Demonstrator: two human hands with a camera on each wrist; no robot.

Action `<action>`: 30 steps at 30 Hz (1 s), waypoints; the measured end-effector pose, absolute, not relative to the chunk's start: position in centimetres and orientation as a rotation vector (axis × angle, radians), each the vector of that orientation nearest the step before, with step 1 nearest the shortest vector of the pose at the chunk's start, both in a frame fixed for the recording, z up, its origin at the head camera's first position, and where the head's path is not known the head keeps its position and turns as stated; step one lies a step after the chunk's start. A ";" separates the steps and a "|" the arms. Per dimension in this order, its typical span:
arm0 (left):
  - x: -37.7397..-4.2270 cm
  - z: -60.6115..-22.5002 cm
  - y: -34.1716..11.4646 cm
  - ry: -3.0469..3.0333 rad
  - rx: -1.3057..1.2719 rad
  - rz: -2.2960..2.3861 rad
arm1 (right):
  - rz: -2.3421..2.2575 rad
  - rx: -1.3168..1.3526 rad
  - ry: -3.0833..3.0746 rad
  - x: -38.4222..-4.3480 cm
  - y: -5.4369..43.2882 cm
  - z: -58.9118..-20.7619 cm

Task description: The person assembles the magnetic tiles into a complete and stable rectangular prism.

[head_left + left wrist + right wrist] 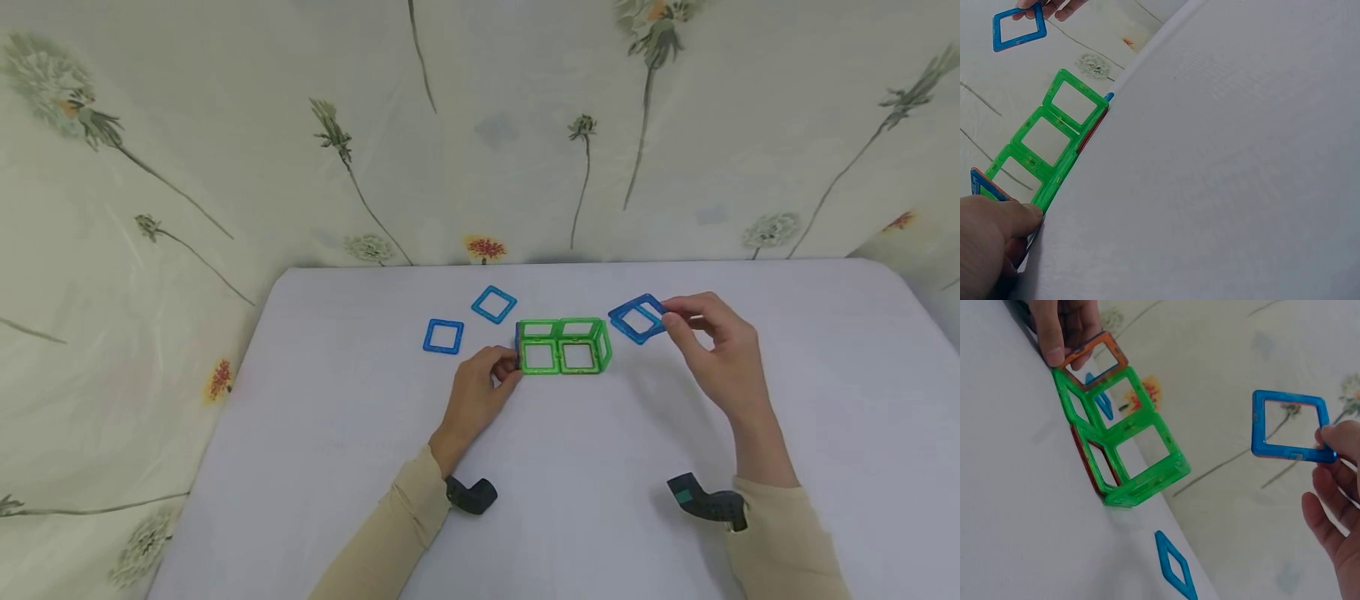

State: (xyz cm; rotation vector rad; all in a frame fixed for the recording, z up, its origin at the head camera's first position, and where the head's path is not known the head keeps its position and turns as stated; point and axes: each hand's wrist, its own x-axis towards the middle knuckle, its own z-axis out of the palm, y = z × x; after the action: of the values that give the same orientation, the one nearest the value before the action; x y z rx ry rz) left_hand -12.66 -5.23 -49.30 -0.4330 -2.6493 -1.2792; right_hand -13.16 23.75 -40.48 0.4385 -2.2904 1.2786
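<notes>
A green structure (558, 347) of joined square magnetic tiles stands on the table, with a square tile at its left end that looks blue in the head view and orange (1116, 355) from the right wrist. At that end my left hand (483, 387) pinches the upright tile at its near corner, thumb toward me. Raised off the table to the right, a blue square magnetic tile (1260, 425) is pinched by its edge between the thumb and fingers of my right hand (718, 354). This tile is apart from the green structure.
Another blue tile (1164, 553) lies on the table, partly overlapped by the raised one in the head view. Two more blue tiles (443, 336) lie left of the structure. A flowered cloth (480, 125) hangs behind the white table (585, 500).
</notes>
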 end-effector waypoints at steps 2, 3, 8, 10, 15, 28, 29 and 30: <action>-12.7 -49.3 -5.2 -2.645 -0.438 -1.278 | 1.273 0.447 -2.293 -13.2 23.6 -40.6; -12.7 -49.3 -5.2 -2.645 -0.438 -1.279 | 1.271 0.451 -2.294 -13.2 23.6 -40.7; -12.7 -49.3 -5.2 -2.645 -0.433 -1.279 | 1.247 0.479 -2.312 -13.2 23.0 -40.8; -12.7 -49.3 -5.2 -2.647 -0.432 -1.280 | 1.250 0.496 -2.322 -13.2 22.8 -40.8; -12.7 -49.4 -5.2 -2.649 -0.435 -1.282 | 1.245 0.536 -2.326 -13.1 22.2 -41.0; -12.8 -49.4 -5.2 -2.652 -0.436 -1.272 | 1.259 0.610 -2.314 -13.2 21.4 -41.6; -12.8 -49.3 -5.2 -2.654 -0.434 -1.274 | 1.265 0.614 -2.318 -13.2 21.3 -41.6; -12.7 -49.3 -5.2 -2.654 -0.433 -1.277 | 1.268 0.619 -2.321 -13.1 21.2 -41.6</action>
State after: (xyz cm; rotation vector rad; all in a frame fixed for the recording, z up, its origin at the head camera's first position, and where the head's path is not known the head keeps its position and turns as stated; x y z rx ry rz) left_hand -12.74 -5.23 -49.31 -0.4333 -2.6539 -1.2767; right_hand -13.14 21.20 -41.61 0.6192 -2.3210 1.2676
